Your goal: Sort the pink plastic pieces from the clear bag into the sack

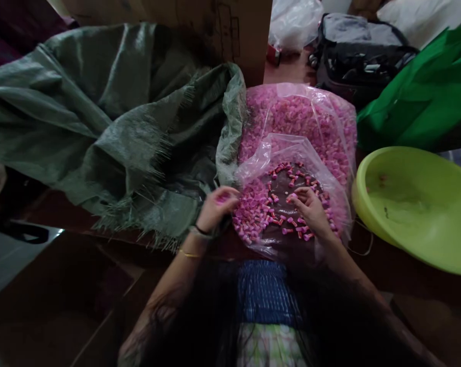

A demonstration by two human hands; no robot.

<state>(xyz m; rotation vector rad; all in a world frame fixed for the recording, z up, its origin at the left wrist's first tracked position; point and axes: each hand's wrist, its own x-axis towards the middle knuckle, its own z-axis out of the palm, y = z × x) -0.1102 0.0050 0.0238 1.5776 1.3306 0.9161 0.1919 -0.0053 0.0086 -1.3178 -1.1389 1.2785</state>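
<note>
Evidently both hands are at work over the near part of a clear plastic bag (291, 141) on a dark worktop (289, 71). The right hand (307, 204) pinches a small pink piece (291, 197) between thumb and fingertips, above the dark middle of the bag's near part. The left hand (222, 203) is curled with thumb and fingers drawn close together at the left edge of the pink pile (249, 206); pink shows in its palm, but exactly what it grips is too blurred to tell. That pile lies heaped on the left side of the bag's near part, while loose pieces (291, 221), pink with orange-red parts, lie scattered in a rough ring from the far side round to the right and near sides. Beyond, the bag's far part is packed with many more pink pieces. On the left a large green woven sack (131, 132) lies rumpled, its frayed edge toward the near side, with a cardboard box (238, 41) standing behind it. To the right sits a yellow-green basin (417, 204), just beside the bag, with a few small specks inside. Farther back on the right are a bright green bag (425, 92) and an open black case (360, 56).
</note>
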